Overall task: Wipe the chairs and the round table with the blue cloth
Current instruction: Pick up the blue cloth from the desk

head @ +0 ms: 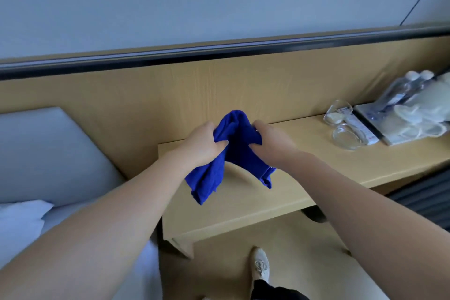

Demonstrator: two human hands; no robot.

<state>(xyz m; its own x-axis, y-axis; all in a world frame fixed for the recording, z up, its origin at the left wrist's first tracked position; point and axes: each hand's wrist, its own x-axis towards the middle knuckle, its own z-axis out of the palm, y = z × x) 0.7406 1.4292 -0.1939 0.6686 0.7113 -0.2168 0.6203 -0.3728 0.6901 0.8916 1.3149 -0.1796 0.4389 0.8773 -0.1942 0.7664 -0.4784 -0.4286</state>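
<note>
Blue cloth point(233, 139) is held in the air above the left end of the wooden desk point(304, 178), apparently clear of its top. The left hand point(201, 145) grips one bunched portion, fingers curled round the fabric; the right hand point(269, 143) grips the adjoining portion in the same way. The two hands sit close together with a raised fold of cloth between them. Loose ends hang below each fist, the longer one under the left hand. Both forearms are bare and reach in from the lower corners. Towards the right end of the desk, near its back edge, stand a clear glass point(339, 111), a shallow glass dish point(347, 140) just in front of it, and a tray point(401, 136) carrying plastic water bottles point(411, 85) and pale cups point(409, 117) — detail there is blurred. A wooden wall panel point(170, 95) rises behind the desk, capped by a dark rail point(219, 50). A bed with a white pillow point(19, 224) adjoins the desk's left side. One pale shoe point(260, 265) stands on the floor below the desk's front edge
</note>
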